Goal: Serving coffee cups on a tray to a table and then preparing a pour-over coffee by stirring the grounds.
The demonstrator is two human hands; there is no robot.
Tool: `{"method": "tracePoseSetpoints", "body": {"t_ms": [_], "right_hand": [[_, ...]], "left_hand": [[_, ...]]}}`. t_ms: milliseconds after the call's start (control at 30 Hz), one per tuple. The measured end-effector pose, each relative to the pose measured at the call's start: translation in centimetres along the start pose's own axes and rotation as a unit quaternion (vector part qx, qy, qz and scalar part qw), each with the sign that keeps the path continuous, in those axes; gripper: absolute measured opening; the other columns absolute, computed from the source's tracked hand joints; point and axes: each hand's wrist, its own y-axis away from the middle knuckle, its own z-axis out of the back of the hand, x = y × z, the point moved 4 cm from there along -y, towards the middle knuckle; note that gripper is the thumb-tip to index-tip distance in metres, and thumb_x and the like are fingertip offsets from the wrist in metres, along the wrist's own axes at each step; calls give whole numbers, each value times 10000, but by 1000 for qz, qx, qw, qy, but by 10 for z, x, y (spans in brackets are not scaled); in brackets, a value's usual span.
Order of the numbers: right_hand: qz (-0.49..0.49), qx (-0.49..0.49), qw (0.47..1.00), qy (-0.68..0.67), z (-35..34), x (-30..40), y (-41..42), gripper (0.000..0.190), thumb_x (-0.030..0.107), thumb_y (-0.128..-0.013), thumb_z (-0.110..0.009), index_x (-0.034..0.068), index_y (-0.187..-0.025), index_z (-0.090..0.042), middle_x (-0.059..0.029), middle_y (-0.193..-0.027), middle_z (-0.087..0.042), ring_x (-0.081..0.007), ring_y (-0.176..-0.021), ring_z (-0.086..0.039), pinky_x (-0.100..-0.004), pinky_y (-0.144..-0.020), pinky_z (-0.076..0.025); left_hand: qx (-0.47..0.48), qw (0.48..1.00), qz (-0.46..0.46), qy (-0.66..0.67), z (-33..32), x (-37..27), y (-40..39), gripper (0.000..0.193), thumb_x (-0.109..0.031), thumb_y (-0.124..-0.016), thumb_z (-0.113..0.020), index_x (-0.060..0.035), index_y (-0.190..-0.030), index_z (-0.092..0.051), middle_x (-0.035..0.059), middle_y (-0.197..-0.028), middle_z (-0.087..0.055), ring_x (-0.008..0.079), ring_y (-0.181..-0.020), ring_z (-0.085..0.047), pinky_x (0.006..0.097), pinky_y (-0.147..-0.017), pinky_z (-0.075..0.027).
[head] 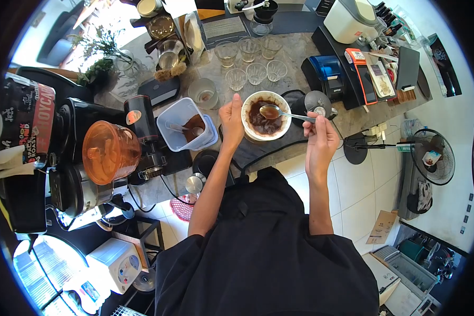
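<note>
My left hand (231, 121) grips the left side of a white bowl (266, 94), its thumb up by the rim. Inside the bowl is a wet, dark brown mixture (257, 123), with smears on the inner wall. Between the thumb and fingers of my right hand (322, 140) is the handle of a metal spoon (271, 112). The spoon's tip lies over the mixture and carries brown liquid; whether it touches the surface, I cannot tell. Left of my left hand, a translucent plastic tub (172, 136) holds brown powder (195, 123) and a clear scoop (177, 127).
Several drinking glasses (256, 73) and a larger glass (202, 94) stand beyond the bowl. A black coffee grinder (139, 118) is at left. At right are a receipt printer (326, 75) and a grey-lidded vessel (318, 102). A black cable (266, 155) crosses the counter's near edge.
</note>
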Motion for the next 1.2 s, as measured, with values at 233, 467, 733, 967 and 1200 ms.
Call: {"method": "tracePoseSetpoints", "body": {"t_ms": [233,467,733,967,1200], "right_hand": [[157,39,953,256,-19,23,0,230,153,-982,-547,-30,-991,-684,-33,-797,-638,-92,-711,-585,-222,-642,-442],[86,43,960,262,-13,-2,-7,266,170,-996,-526,-41,-1000,-687,-29,-782,-624,-52,-697,-503,-195,-636,-395],[-43,-11,999,3,3,-21,2,284,203,-1000,-521,-53,-1034,-640,-63,-792,-620,-101,-694,-495,-245,-644,-387],[86,1,980,179,-6,15,14,278,191,-998,-528,-36,-994,-689,-28,-816,-637,-66,-693,-525,-212,-647,-408],[242,46,900,361,-29,35,9,175,114,-951,-580,-21,-974,-690,-61,-763,-621,-117,-695,-587,-242,-628,-448]], "left_hand": [[0,1000,3,6,0,2,0,528,-335,-1034,-460,-51,-590,-427,-63,-559,-403,33,-542,-332,266,-474,-258],[7,1000,6,2,1,6,-1,534,-334,-1033,-460,-32,-594,-422,-65,-561,-383,36,-553,-321,276,-477,-257],[15,1000,18,10,2,8,0,520,-330,-1032,-460,-44,-602,-393,-67,-569,-356,39,-557,-303,280,-479,-245],[39,999,23,12,0,2,-1,516,-325,-1032,-457,-31,-609,-415,-64,-572,-389,42,-563,-318,276,-488,-266],[46,999,25,-6,1,1,-1,518,-330,-1033,-455,-25,-614,-431,-56,-579,-402,48,-577,-329,280,-500,-283]]}}
